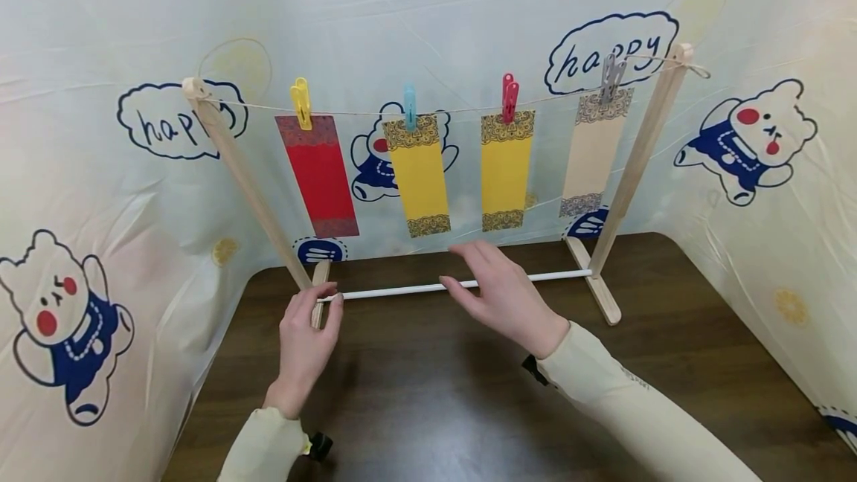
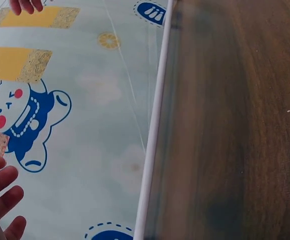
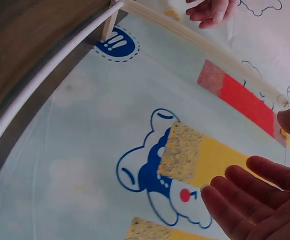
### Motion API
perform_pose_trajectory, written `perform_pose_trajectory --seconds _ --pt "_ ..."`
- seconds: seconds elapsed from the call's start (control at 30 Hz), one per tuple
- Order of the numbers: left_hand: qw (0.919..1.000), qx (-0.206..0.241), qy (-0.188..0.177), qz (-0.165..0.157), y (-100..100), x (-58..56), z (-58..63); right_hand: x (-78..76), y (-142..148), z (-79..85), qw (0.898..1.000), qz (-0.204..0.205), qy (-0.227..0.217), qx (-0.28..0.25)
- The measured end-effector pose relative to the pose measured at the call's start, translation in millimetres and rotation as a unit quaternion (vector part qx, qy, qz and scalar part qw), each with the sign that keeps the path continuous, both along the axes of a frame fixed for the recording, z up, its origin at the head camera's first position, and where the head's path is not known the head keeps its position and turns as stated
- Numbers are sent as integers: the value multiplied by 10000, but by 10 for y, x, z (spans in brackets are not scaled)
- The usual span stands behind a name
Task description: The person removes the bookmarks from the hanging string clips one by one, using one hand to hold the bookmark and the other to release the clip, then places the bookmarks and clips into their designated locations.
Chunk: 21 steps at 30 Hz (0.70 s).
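Note:
My left hand (image 1: pixel 308 333) is nearest the foot of the left wooden post (image 1: pixel 248 177). In the left wrist view its fingers (image 2: pixel 7 200) look loosely bent and hold nothing. Over the middle of the white rod (image 1: pixel 395 291), my right hand (image 1: pixel 505 296) is raised with thumb and fingers apart, also holding nothing. From a string between the posts hang a red paper strip (image 1: pixel 321 184) by a yellow clothespin (image 1: pixel 301 104), one yellow strip (image 1: pixel 418 184) by a blue clothespin (image 1: pixel 410 107), another yellow strip (image 1: pixel 505 177) by a red clothespin (image 1: pixel 509 98), and a beige strip (image 1: pixel 591 155) by a grey clothespin (image 1: pixel 612 80).
The wooden rack stands at the back of a dark brown table (image 1: pixel 428 400). Its right post (image 1: pixel 639 162) rises from a flat foot (image 1: pixel 602 296). Close behind hangs a pale curtain (image 1: pixel 402 13) printed with cartoon bears and the word "happy". The string's loose end is knotted at the right post.

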<state>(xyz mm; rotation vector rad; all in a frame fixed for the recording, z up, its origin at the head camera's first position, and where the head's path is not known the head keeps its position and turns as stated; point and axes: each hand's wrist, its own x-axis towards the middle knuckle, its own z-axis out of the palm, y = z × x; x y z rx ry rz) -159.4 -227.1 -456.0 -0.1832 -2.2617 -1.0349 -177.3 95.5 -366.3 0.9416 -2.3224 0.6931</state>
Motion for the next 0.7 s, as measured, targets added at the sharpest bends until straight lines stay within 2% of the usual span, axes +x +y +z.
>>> perform_pose_trajectory --seconds 0.2,0.43,0.7 --pt "9997 217 -141 53 -21 -16 17 -33 -107 102 9999 90 129 -7" --pt "9994 291 -145 81 19 -50 56 -70 -182 216 9997 152 205 2" --pt "9989 376 255 153 12 -55 93 -100 -315 409 9992 378 55 -67"
